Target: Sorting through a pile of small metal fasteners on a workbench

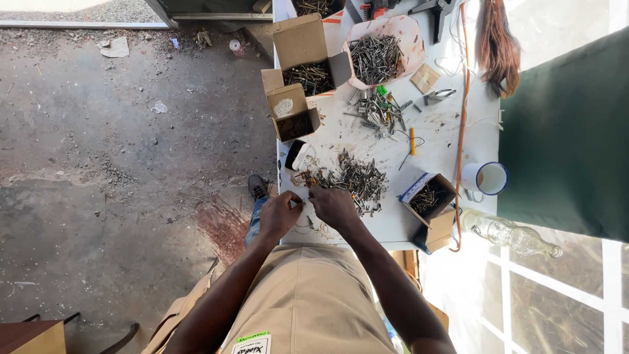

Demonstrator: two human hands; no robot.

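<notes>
My left hand and my right hand rest close together at the near edge of a white table. Both sets of fingers are pinched around something small between them; I cannot tell what it is. Just beyond my fingertips lies a loose pile of screws and small metal hardware. A small white and black container lies beside the pile, to its left.
Open cardboard boxes of screws stand on the table, with a pink tray of nails at the back. A white enamel mug, an orange cord, a glass bottle and a green cloth sit right. Dirty concrete floor lies left.
</notes>
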